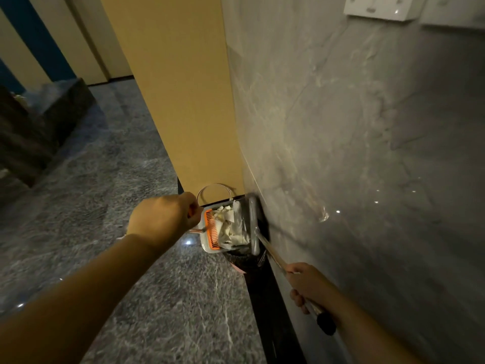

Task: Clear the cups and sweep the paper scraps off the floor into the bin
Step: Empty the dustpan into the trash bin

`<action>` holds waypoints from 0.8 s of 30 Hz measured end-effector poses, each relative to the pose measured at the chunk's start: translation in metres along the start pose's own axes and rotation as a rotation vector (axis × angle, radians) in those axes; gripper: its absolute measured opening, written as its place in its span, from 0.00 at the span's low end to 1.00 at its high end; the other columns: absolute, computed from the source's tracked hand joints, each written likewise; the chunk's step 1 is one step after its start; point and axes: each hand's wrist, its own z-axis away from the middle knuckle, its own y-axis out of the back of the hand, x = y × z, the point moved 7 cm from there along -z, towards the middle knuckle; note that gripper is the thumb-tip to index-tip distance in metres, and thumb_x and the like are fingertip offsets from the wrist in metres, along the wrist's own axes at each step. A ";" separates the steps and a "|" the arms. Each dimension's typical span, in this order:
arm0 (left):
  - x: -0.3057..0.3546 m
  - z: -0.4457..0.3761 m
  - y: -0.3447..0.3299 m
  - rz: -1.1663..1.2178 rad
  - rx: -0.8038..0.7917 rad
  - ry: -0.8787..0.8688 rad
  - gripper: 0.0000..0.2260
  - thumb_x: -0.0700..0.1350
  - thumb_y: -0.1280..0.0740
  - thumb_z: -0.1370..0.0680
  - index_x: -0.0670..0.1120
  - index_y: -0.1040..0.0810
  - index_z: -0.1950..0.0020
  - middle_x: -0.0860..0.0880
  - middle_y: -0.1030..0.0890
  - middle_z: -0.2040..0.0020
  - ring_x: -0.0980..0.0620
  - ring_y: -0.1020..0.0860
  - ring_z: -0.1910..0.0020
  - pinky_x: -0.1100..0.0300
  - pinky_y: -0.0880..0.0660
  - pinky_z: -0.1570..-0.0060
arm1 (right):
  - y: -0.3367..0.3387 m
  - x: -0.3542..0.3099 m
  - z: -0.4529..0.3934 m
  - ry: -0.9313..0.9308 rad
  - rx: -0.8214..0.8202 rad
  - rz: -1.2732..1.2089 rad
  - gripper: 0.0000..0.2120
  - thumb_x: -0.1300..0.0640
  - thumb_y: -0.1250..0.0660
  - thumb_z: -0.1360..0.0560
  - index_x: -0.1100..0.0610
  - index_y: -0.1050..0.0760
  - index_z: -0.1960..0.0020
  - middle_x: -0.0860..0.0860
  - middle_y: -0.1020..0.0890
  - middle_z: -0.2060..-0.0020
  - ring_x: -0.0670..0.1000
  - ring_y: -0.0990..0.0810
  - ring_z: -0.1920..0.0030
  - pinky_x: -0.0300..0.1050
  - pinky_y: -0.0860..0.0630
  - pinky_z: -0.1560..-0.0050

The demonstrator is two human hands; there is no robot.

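**Scraps at the bin**

At the foot of the wall, the left hand (164, 218) grips the dustpan (210, 232) handle, tilting paper scraps (231, 227) over the bin (241, 257). Right hand (311, 287) fingers clench the broom (265, 245) handle.

Dim, warm-tinted, grainy throughout. Small white glints of overhead light on the glossy marble wall (354, 153) and polished floor (105, 206). Motion blur along the broom handle (273, 252) and over the paper scraps (231, 224). Strong wide-angle bending at the edges, stretching the forearms. Deep shadow far left.
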 end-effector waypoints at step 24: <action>0.036 -0.063 -0.032 0.095 -0.599 0.014 0.16 0.63 0.43 0.20 0.53 0.24 0.50 0.53 0.21 0.59 0.58 0.23 0.62 0.58 0.22 0.56 | 0.000 0.018 -0.020 -0.048 -0.010 -0.061 0.18 0.63 0.45 0.20 0.66 0.34 0.31 0.52 0.29 0.70 0.46 0.29 0.76 0.35 0.32 0.77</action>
